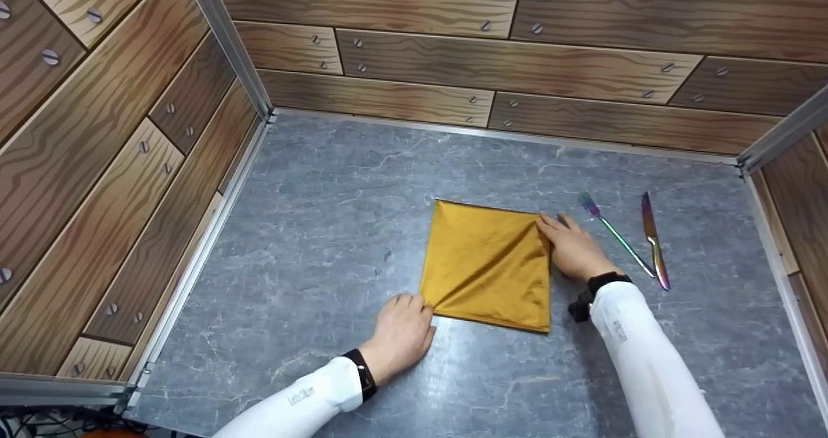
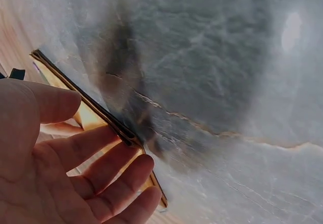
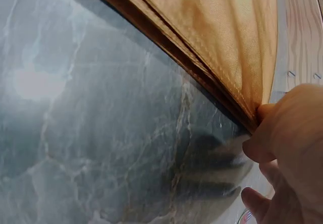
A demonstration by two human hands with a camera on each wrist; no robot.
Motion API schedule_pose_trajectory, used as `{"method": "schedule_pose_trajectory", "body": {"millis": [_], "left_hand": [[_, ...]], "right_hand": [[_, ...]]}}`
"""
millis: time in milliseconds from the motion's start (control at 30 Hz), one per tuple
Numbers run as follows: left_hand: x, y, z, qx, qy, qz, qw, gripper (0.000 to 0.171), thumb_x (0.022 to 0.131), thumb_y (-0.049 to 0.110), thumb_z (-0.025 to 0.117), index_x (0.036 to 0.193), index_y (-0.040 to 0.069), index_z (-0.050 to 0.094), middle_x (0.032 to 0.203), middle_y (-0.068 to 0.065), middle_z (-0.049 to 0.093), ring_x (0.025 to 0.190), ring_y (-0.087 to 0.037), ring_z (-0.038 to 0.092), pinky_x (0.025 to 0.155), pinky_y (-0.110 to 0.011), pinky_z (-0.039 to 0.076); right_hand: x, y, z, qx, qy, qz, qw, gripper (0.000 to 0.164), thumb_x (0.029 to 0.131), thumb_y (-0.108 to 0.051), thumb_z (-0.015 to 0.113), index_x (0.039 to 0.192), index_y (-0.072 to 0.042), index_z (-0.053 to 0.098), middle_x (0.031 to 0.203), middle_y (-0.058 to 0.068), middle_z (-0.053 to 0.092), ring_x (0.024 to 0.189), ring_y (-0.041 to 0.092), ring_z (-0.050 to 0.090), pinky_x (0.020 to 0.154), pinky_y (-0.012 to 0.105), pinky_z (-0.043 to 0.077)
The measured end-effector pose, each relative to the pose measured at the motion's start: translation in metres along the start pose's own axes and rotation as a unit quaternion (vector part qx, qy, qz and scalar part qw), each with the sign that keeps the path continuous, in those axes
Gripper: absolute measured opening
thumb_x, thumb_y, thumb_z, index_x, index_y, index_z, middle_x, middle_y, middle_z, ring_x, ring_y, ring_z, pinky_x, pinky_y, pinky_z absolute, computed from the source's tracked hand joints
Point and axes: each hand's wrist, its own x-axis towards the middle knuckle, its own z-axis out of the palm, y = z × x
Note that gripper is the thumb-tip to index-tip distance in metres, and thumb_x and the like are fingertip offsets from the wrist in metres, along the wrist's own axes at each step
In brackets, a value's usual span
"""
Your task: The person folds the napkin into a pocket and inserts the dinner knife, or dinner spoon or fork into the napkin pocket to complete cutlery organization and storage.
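A folded mustard-yellow cloth napkin [image 1: 485,263] lies roughly square on the grey marbled surface, a diagonal crease running between two opposite corners. At its near left corner, my left hand [image 1: 401,331] holds the cloth. The left wrist view shows the thumb and fingers [image 2: 144,171] about the dark folded edge of the napkin [image 2: 96,105]. My right hand [image 1: 576,247] pinches the far right corner. In the right wrist view, stacked layers of the napkin [image 3: 217,37] gather toward the right thumb and fingertips [image 3: 260,148].
To the right of the napkin lie an iridescent fork [image 1: 618,234] and a matching table knife [image 1: 653,244], their handle ends close together. Wood-patterned walls [image 1: 414,50] enclose the surface at the back and sides. Cables [image 1: 52,418] show at the lower left.
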Motion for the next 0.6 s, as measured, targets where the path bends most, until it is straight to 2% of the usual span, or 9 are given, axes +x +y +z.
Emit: {"method": "schedule_pose_trajectory", "body": {"millis": [233,433,600], "left_hand": [[0.001,-0.001,0.002,-0.009,0.009,-0.003,0.9999,0.035,0.093,0.038,0.061,0.107,0.008,0.069,0.094,-0.004,0.056,0.089,-0.024,0.056,0.085,-0.039,0.047],[0.001,-0.002,0.006,-0.027,0.038,0.003,0.9989,0.026,0.091,0.036,0.064,0.095,0.010,0.068,0.090,-0.003,0.055,0.083,-0.025,0.056,0.074,-0.038,0.047],[0.004,-0.006,0.002,-0.034,0.033,0.008,0.9988,0.024,0.092,0.036,0.063,0.089,0.012,0.066,0.089,-0.003,0.055,0.083,-0.025,0.056,0.075,-0.039,0.048]], "right_hand": [[-0.002,0.000,0.003,-0.004,0.014,-0.007,1.000,0.070,0.085,0.010,0.035,0.153,-0.005,0.031,0.160,0.013,0.022,0.145,0.043,0.014,0.109,0.069,0.017],[-0.010,-0.004,0.006,0.011,0.026,-0.008,1.000,0.062,0.091,0.006,0.035,0.153,0.000,0.028,0.161,0.017,0.017,0.143,0.046,0.014,0.109,0.068,0.016],[-0.023,-0.006,0.010,0.031,0.063,-0.028,0.997,0.058,0.092,0.005,0.039,0.150,0.004,0.032,0.160,0.020,0.017,0.141,0.048,0.019,0.111,0.063,0.018]]}}
